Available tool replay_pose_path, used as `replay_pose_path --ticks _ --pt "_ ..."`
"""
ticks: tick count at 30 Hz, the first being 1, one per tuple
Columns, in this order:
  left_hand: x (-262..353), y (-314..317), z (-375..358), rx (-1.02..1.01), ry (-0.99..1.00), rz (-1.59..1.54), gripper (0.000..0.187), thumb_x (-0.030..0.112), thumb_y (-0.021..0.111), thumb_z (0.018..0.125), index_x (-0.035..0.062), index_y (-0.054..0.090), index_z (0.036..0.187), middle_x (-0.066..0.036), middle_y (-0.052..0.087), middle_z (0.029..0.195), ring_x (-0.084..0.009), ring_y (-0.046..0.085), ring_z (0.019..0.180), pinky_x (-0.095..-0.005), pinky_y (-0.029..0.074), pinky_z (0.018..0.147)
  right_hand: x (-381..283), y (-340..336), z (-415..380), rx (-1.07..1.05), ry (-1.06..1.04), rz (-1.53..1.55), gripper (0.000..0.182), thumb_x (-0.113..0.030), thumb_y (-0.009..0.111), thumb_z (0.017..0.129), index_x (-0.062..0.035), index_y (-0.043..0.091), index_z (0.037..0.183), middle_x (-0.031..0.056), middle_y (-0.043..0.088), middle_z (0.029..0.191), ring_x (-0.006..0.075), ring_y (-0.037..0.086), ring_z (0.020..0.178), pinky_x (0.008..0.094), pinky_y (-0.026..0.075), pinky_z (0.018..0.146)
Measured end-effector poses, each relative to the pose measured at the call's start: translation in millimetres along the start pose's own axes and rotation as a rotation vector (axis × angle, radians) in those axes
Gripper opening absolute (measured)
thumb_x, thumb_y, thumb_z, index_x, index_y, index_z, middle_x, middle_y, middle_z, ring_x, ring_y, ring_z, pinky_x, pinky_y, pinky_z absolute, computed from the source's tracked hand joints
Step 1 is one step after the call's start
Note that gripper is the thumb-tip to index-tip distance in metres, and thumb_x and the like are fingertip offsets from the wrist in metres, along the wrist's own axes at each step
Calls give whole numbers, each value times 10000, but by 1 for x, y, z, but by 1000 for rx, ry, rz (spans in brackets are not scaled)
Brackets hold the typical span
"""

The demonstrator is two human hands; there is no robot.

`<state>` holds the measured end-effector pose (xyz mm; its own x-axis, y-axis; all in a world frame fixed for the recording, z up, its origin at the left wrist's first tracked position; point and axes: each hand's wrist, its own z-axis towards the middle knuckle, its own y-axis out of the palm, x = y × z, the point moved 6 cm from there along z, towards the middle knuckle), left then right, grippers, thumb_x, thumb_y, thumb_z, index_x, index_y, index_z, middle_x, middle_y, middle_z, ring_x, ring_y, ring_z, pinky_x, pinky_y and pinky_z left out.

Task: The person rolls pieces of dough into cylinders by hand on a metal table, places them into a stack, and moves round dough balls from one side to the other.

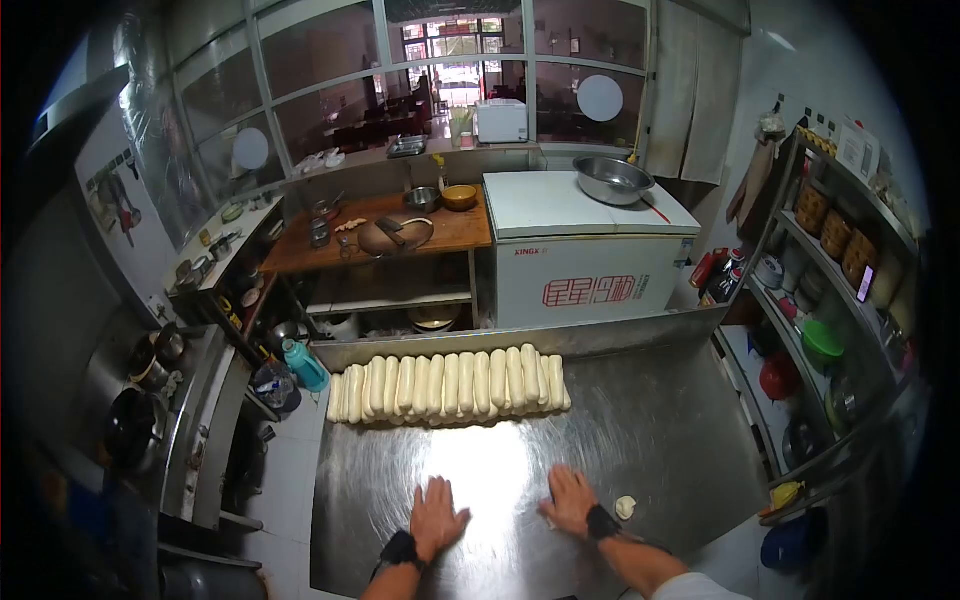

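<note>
Both of my hands are over the near part of a steel table [660, 410], each with a dark band at the wrist. My left hand [437, 520] is palm down with its fingers spread and holds nothing. To its right, my right hand [570, 503] is likewise flat, fingers stretched out, with nothing in it. A small lump of dough [626, 507] lies just right of my right hand. Along the table's far left edge, several long dough rolls [450, 385] are stacked side by side in a row, apart from both hands.
A raised steel lip [640, 340] runs along the table's back. Beyond it stand a white chest freezer [590, 270] bearing a metal bowl [613, 182], and a wooden counter [460, 235]. Shelves [830, 270] line the right side; a stove [195, 430] and a teal flask [306, 366] are left.
</note>
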<state>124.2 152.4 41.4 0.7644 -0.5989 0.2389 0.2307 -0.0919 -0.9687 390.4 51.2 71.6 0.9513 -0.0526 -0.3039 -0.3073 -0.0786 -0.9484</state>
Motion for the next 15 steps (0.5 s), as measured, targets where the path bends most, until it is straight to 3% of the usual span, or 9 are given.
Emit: replay_pose_path --ticks 1,3,5,6,8,9,10,12,15 --pt "18 -1 -32 -47 98 -5 881 579 619 874 -113 451 1393 -333 447 1432 -467 358 1394 -583 209 1185 -2 9 -25 -33 -70 -8 756 -443 578 935 85 398 1445 273 389 1526 377 346 1450 528 233 1201" --pt "42 -2 -106 -71 93 -71 865 582 686 818 -100 501 1317 -319 487 1340 -492 407 1310 -606 243 1155 -8 35 -108 -48 -196 -10 759 -456 595 926 73 418 1439 277 415 1506 395 385 1424 540 239 1196" --pt "62 22 -177 -191 -68 -131 1058 562 688 811 -176 305 1465 -388 245 1557 -548 122 1482 -644 76 1209 -13 44 -145 -27 -254 -9 758 -460 602 922 67 427 1438 276 427 1497 405 403 1411 546 243 1193" --pt "62 17 -160 -188 -72 -134 1058 562 688 811 -176 305 1465 -388 245 1557 -548 122 1482 -644 76 1209 -8 48 -149 -45 -244 -2 761 -464 600 921 69 427 1436 275 423 1500 410 391 1416 549 244 1191" --pt "55 -5 -104 -144 -24 -39 820 593 719 780 -80 552 1216 -311 500 1269 -503 431 1249 -620 274 1124 -5 51 -130 -107 -193 -48 771 -474 572 936 74 405 1451 277 393 1525 406 338 1449 547 220 1202" --pt "44 1 -74 -81 -8 -47 771 589 705 796 -73 583 1171 -344 496 1275 -501 419 1270 -613 288 1112 -3 45 -87 -143 -157 -111 778 -481 547 952 78 382 1467 281 365 1546 398 297 1476 542 195 1214" --pt "33 5 -40 46 15 56 756 591 664 831 -79 597 1172 -359 501 1288 -501 404 1296 -603 268 1129 1 39 -51 -50 -104 -89 784 -486 541 954 79 376 1471 283 353 1553 397 286 1481 547 183 1217" --pt "20 -19 31 -146 -102 54 809 632 550 891 -83 572 1269 -376 461 1393 -499 342 1384 -590 198 1172 16 27 13 103 -13 -31 792 -498 525 958 79 369 1478 273 342 1566 393 268 1489 554 164 1220" --pt "26 -20 29 81 5 187 894 604 571 891 -130 439 1384 -372 467 1354 -498 397 1315 -599 224 1159 6 26 6 95 -17 -26 783 -491 540 947 74 386 1468 253 359 1561 387 283 1479 557 175 1212"
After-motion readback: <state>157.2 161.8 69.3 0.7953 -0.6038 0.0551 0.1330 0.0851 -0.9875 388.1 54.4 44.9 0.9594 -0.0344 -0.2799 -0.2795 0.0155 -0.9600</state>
